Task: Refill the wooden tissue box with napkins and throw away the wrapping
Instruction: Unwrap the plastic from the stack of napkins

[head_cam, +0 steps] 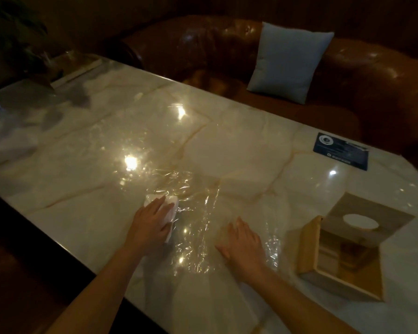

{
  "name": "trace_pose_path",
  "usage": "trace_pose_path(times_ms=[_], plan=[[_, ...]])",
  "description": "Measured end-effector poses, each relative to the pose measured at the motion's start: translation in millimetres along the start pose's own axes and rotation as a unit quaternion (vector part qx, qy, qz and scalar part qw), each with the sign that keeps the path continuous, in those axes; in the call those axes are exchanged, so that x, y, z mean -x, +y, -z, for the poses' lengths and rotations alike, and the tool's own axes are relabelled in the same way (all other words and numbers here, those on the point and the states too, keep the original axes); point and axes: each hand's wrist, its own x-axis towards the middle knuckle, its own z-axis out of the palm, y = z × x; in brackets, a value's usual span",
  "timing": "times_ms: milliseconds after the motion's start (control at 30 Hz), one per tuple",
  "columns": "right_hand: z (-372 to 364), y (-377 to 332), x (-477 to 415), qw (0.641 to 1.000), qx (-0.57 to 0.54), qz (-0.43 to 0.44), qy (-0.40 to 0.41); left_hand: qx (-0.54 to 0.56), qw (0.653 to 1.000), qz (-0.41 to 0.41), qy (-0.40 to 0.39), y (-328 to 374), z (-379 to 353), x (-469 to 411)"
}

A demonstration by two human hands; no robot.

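Note:
A white stack of napkins (170, 206) lies on the marble table (82, 169), and my left hand (152, 222) rests flat on top of it. Clear plastic wrapping (196, 227) is spread out crinkled on the table between my hands. My right hand (243, 239) lies palm down on the wrapping's right part, fingers apart. The wooden tissue box (343, 247) lies on its side at the right, open and hollow, its oval slot facing up and away. Its loose wooden panel (310, 244) leans against its left side.
A dark blue card (340, 150) lies near the table's far right edge. A brown leather sofa (227, 51) with a pale cushion (287, 61) runs behind the table. At the far left are a plant (12, 30) and a tray (75, 68).

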Motion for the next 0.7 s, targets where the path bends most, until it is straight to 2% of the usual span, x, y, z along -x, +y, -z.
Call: trace_pose_path(times_ms=[100, 200, 367, 500, 700], plan=[[-3.4, 7.1, -5.5, 0.999, -0.017, -0.041, -0.029, -0.047, 0.998, 0.004, -0.038, 0.4, -5.3, 1.8], [5.8, 18.4, -17.5, 0.999, 0.008, -0.042, -0.014, -0.061, 0.997, 0.003, -0.050, 8.7, -7.1, 9.4], [34.9, 35.5, -50.4, 0.998, 0.051, -0.044, -0.011, -0.099, 0.989, -0.114, -0.010, 35.9, -5.4, 35.4], [52.1, 47.6, -76.0, 0.997, 0.059, 0.009, -0.040, -0.128, 0.977, -0.167, -0.024, 66.1, -15.2, 54.7], [67.3, 48.9, -107.6, 0.982, 0.146, 0.074, -0.093, -0.150, 0.975, -0.164, -0.001, 121.7, -33.7, 64.3]])
